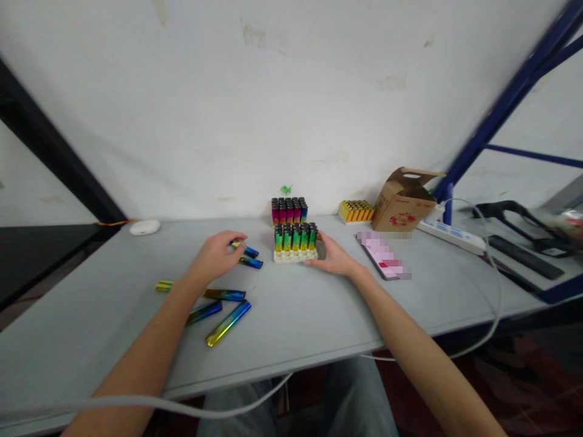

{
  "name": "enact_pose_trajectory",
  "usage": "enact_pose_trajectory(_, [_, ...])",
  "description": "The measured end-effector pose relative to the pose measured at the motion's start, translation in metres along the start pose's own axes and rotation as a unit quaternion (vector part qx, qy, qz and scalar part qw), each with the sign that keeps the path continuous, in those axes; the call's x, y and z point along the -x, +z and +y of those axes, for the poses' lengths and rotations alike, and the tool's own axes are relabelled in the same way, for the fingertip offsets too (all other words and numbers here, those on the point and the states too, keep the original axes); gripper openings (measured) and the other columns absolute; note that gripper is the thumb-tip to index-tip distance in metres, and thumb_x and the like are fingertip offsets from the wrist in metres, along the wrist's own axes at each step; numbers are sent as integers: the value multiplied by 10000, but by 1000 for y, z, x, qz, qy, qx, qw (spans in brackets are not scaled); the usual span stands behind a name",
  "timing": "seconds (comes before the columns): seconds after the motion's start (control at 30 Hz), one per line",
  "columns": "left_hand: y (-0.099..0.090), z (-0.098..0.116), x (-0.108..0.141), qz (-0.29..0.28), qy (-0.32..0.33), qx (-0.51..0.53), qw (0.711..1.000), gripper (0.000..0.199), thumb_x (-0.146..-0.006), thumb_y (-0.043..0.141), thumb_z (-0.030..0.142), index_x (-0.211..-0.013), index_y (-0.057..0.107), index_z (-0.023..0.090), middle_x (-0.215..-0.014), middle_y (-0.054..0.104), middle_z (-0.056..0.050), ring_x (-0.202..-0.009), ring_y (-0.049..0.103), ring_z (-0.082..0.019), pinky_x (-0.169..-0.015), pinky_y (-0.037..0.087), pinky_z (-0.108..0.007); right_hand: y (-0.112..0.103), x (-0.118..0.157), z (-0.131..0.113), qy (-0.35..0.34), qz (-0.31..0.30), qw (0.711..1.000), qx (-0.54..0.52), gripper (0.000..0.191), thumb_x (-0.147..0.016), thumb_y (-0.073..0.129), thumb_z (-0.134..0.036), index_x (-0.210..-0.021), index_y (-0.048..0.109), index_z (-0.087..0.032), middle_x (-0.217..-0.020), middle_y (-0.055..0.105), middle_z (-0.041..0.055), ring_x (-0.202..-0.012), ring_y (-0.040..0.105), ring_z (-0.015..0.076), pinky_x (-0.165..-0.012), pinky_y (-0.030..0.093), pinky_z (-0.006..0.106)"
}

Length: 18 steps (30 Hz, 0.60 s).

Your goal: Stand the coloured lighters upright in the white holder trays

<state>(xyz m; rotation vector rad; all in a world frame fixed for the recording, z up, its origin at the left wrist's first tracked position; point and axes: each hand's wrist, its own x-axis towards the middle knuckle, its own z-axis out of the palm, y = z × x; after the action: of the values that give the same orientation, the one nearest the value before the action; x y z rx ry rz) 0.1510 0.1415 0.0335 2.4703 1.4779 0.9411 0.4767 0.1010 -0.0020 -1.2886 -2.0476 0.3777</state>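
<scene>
My left hand (219, 256) has its thumb and fingertips closed around one end of a blue and yellow lighter (250, 251). Just below it a second lighter (251, 263) lies partly hidden by the hand. My right hand (336, 256) grips the right end of a white slotted tray (285, 257), thumb low at the front. Rows of green and yellow lighters (296, 237) with black tops stand upright in the tray, and its front slots hold none. A grey patch by the right fingers is too unclear to name.
Several shiny lighter-like pieces (229, 323) lie scattered by my left forearm. Behind the tray stand pink and blue lighters (289, 210). Farther right are a yellow-orange block of small cylinders (357, 211), a cardboard box (403, 203), a phone (380, 255) and a power strip (453, 235). A white case (145, 227) sits left.
</scene>
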Motion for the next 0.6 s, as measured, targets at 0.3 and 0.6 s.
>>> enact_pose_trajectory(0.3, [6, 8, 3, -56, 46, -33, 997, 376, -801, 477, 417, -947, 701, 153, -969, 726, -117, -937, 661, -275, -907, 496, -402, 2, -2, 0, 23, -8, 1000, 8, 768, -701, 739, -462, -1322, 459, -107, -1287, 579, 168, -1159, 560, 287, -1018, 425, 434])
enact_pose_trajectory(0.6, [12, 17, 6, -79, 78, -38, 993, 324, -834, 463, 352, -930, 692, 145, -943, 718, -114, -926, 640, -270, -885, 487, -408, 6, -4, -2, 51, 20, 998, -8, 733, -668, 767, -437, -1275, 490, -134, -1255, 603, 151, -1136, 584, 280, -1006, 437, 433])
